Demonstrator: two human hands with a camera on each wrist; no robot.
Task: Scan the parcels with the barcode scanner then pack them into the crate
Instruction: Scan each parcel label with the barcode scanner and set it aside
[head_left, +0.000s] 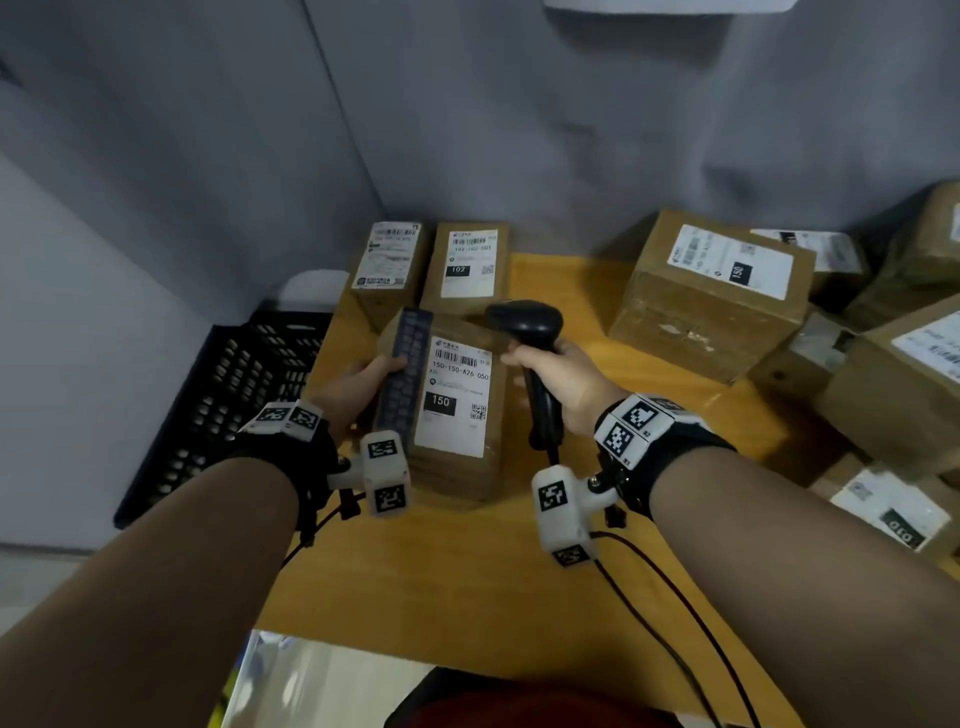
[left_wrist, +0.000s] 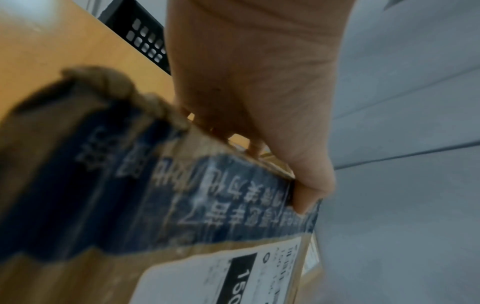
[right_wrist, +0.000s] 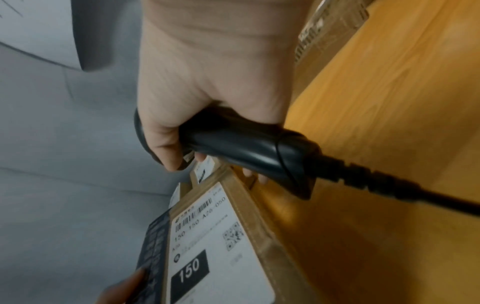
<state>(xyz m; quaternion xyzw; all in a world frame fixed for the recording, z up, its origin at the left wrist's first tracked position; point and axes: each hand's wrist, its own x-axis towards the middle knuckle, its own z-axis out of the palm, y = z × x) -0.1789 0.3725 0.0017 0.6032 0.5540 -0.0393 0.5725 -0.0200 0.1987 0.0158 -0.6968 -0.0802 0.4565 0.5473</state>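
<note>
A brown cardboard parcel (head_left: 457, 410) with a white "150" label and a strip of dark blue tape sits in the middle of the wooden table (head_left: 467, 571). My left hand (head_left: 363, 384) grips its left edge, thumb on the blue tape (left_wrist: 182, 205). My right hand (head_left: 561, 384) holds the black barcode scanner (head_left: 530, 332) by its handle, just right of the parcel, the head above the label's barcode end. The right wrist view shows the scanner handle (right_wrist: 246, 152), its cable and the parcel label (right_wrist: 207, 246). A black slatted crate (head_left: 228, 405) stands left of the table.
Two upright parcels (head_left: 431, 270) stand behind the held one. A large box (head_left: 711, 296) and several more parcels (head_left: 904, 374) crowd the table's right side. Grey cloth hangs behind. The scanner cable (head_left: 675, 623) trails toward me over the table's front.
</note>
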